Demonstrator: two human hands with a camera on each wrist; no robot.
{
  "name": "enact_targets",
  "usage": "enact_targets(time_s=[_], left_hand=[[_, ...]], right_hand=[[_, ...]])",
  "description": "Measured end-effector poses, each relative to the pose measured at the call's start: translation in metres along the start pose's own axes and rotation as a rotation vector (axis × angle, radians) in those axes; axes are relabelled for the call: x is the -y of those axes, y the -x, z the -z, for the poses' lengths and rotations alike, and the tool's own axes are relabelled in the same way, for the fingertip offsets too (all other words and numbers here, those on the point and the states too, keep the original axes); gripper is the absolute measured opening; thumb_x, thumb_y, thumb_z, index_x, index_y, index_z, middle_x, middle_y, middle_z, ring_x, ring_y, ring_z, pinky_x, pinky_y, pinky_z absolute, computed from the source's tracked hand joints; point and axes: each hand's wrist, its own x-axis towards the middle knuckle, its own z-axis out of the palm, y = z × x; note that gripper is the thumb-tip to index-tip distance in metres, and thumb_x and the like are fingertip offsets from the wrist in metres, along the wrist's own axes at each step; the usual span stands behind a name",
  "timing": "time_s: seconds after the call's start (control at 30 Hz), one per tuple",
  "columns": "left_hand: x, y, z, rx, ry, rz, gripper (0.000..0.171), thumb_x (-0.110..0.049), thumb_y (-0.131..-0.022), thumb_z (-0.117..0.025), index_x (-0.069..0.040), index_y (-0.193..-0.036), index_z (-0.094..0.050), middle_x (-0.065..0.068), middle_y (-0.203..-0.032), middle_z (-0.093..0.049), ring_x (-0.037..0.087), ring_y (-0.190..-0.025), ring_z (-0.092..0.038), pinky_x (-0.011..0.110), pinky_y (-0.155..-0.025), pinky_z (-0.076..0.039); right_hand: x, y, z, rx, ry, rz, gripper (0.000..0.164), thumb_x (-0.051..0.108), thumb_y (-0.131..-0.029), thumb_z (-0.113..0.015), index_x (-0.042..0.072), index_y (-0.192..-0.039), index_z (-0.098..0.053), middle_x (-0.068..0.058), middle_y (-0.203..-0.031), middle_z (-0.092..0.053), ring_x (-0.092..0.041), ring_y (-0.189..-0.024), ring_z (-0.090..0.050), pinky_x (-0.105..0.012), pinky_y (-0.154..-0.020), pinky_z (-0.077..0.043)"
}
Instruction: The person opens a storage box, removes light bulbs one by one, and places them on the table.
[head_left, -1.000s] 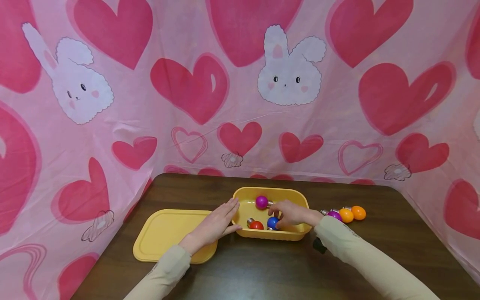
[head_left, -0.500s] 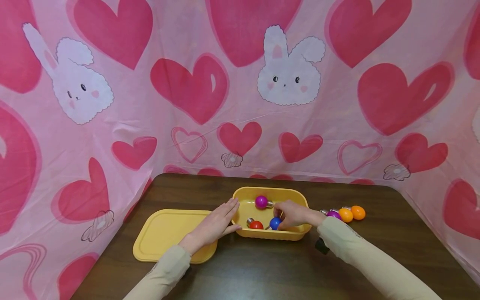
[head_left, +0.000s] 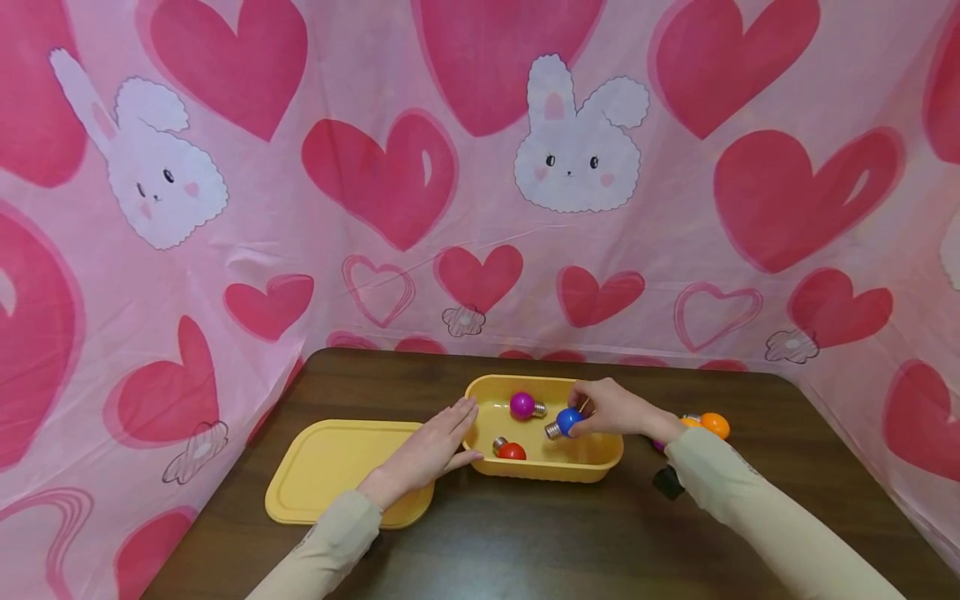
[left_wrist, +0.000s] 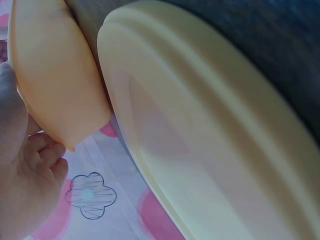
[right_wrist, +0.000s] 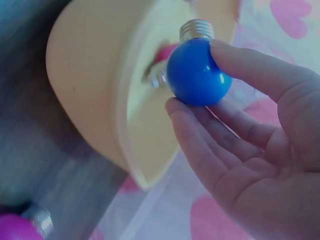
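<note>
My right hand [head_left: 621,407] pinches a blue light bulb [head_left: 570,422] between thumb and fingers, above the right part of a yellow plastic box [head_left: 536,471]. Its silver screw base points left in the head view. The right wrist view shows the blue bulb [right_wrist: 197,75] with thumb and fingertips on the glass. My left hand [head_left: 423,450] rests against the box's left end, fingers extended along the rim. Inside the box lie a magenta bulb [head_left: 522,406] and a red bulb [head_left: 513,452], whose lower part is hidden by the near wall.
A yellow lid [head_left: 337,462] lies on the brown table [head_left: 510,542], left of the box and partly under my left forearm. Right of the box, several bulbs lie together, among them an orange bulb [head_left: 716,425]; my right wrist partly covers the group.
My right hand has lifted the blue bulb from the box floor and moved it up and to the right. The left hand stays in place at the box's left end.
</note>
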Motion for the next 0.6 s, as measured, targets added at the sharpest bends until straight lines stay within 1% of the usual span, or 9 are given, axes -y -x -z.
enact_targets(time_s=[0.1, 0.3, 0.43, 0.6], left_hand=[[0.000, 0.000, 0.000, 0.003, 0.000, 0.003, 0.078, -0.051, -0.095, -0.057, -0.001, -0.152, -0.036, 0.013, -0.162, -0.032, 0.030, -0.151, -0.031, 0.047, -0.121, -0.033], [-0.001, 0.000, 0.001, 0.001, 0.001, -0.001, 0.078, -0.050, -0.095, -0.058, -0.001, -0.152, -0.036, 0.014, -0.162, -0.033, 0.030, -0.151, -0.031, 0.047, -0.121, -0.033], [-0.001, -0.001, 0.001, 0.001, 0.007, -0.001, 0.078, -0.051, -0.096, -0.057, -0.001, -0.152, -0.036, 0.015, -0.161, -0.033, 0.030, -0.151, -0.031, 0.048, -0.121, -0.033], [-0.001, 0.000, 0.001, 0.004, 0.011, 0.006, 0.078, -0.051, -0.096, -0.057, -0.001, -0.152, -0.036, 0.014, -0.162, -0.033, 0.030, -0.151, -0.030, 0.047, -0.121, -0.033]], right_hand=[[-0.004, 0.006, 0.010, -0.049, 0.001, -0.026, 0.036, 0.023, -0.080, -0.083, 0.003, -0.102, -0.062, -0.011, -0.099, -0.071, -0.020, -0.087, -0.072, -0.033, -0.077, -0.063], [-0.011, 0.021, 0.030, -0.118, 0.021, -0.083, 0.037, 0.027, -0.082, -0.081, 0.004, -0.105, -0.063, -0.010, -0.100, -0.073, -0.019, -0.088, -0.071, -0.037, -0.078, -0.063], [-0.019, 0.032, 0.038, -0.175, 0.044, -0.101, 0.035, 0.027, -0.082, -0.081, 0.005, -0.105, -0.065, -0.008, -0.099, -0.073, -0.019, -0.088, -0.071, -0.040, -0.081, -0.063], [-0.032, 0.046, 0.046, -0.240, 0.055, -0.120, 0.034, 0.028, -0.084, -0.080, 0.004, -0.104, -0.066, -0.010, -0.100, -0.073, -0.022, -0.089, -0.070, -0.044, -0.085, -0.062]])
